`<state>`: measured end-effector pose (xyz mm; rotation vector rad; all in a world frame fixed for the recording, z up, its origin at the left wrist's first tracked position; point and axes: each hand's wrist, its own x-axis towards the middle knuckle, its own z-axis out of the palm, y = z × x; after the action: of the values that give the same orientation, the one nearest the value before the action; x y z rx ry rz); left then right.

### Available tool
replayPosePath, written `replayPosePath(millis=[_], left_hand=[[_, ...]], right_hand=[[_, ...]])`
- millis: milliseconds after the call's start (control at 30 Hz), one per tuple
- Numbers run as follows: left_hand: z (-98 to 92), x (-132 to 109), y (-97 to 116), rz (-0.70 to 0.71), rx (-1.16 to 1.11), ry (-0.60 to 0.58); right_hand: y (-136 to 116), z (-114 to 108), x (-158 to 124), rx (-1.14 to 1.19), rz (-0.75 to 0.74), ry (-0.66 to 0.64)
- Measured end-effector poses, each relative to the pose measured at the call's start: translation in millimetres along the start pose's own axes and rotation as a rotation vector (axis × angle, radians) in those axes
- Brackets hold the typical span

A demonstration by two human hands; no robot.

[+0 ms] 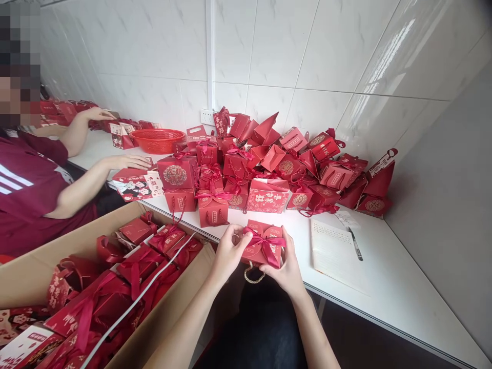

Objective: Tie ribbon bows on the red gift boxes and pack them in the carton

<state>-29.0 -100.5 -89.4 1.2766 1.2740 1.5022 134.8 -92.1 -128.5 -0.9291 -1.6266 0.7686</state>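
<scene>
Both my hands hold a small red gift box (253, 252) at the table's front edge. A dark red ribbon bow (265, 242) is tied across its top. My left hand (232, 247) grips the box's left side, its thumb at the ribbon's left end. My right hand (287, 266) is wrapped round the right side and lower corner. A twisted gold cord handle (253, 277) hangs below the box. Just beyond my hands, another red box with a bow (213, 207) stands on the table, in front of a heap of red gift boxes (269, 159).
A cardboard carton (126, 218) full of red boxes stands at the left, a white cord across it. An open notebook (334, 251) and a pen (355, 245) lie to the right. A red plastic basket (158, 141) sits near a co-worker's hand (128, 162). Tiled wall behind.
</scene>
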Motion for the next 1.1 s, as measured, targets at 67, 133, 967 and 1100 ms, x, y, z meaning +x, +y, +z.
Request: replayPosePath(millis=[67,133,967,1100], left_hand=[[-0.2,-0.3,-1.1,0.008,0.018,0.009],[0.0,-0.2,-1.3,0.013,0.016,0.005],[-39.3,-63.8,92.6,1.040,0.590,0.520],[-34.2,-81.0,106.1,1.131,0.644,0.482]], right_hand=[[1.6,-0.4,-1.4,-0.030,-0.009,-0.009],[2.5,-1.7,-3.3,-0.024,0.003,-0.035],[-95.5,37.9,25.3,-0.163,-0.426,0.066],[-106.6,41.9,18.7,-0.118,-0.446,0.084]])
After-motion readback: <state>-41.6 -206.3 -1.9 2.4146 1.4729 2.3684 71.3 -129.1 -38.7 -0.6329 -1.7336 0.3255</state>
